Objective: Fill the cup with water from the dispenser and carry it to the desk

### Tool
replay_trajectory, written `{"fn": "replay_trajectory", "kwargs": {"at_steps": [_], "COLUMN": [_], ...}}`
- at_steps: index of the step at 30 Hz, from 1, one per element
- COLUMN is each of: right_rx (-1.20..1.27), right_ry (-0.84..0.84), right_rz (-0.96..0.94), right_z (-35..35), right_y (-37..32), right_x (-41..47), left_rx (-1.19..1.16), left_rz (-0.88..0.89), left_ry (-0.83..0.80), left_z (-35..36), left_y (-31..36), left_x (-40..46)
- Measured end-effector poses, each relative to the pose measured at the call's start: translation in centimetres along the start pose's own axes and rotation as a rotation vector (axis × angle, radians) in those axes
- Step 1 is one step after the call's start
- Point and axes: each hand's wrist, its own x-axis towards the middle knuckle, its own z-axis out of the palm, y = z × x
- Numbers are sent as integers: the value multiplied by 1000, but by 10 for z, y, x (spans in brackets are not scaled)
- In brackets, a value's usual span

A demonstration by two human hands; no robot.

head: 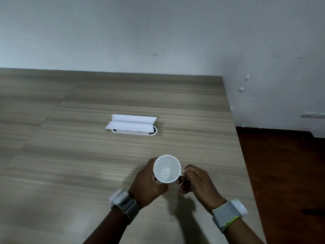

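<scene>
A white cup [167, 169] is held just above the wooden desk [88, 155], seen from straight above. Its inside looks pale and I cannot tell whether water is in it. My left hand [147, 184] wraps around the cup's left side. My right hand [195, 182] grips the handle on the cup's right side. Both wrists carry grey bands with white modules. No dispenser is in view.
A white cable box [131, 125] with its lid flipped open is set into the desk beyond the cup. The desk's right edge [244, 164] drops to a dark red floor [284, 173]. A grey wall stands behind and to the right.
</scene>
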Motion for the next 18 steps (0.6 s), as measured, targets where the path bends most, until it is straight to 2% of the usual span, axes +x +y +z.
{"fn": "replay_trajectory", "kwargs": {"at_steps": [9, 14, 18], "right_rx": [-118, -290, -329], "right_ry": [4, -11, -2], "right_rz": [103, 82, 79], "right_z": [9, 17, 21], "right_y": [25, 44, 52], "right_x": [84, 125, 147], "left_rx": [87, 124, 134], "left_rz": [-64, -128, -124], "left_ry": [34, 12, 28], "left_z": [16, 23, 27], "left_y": [-45, -67, -76], "left_x": [72, 106, 125]}}
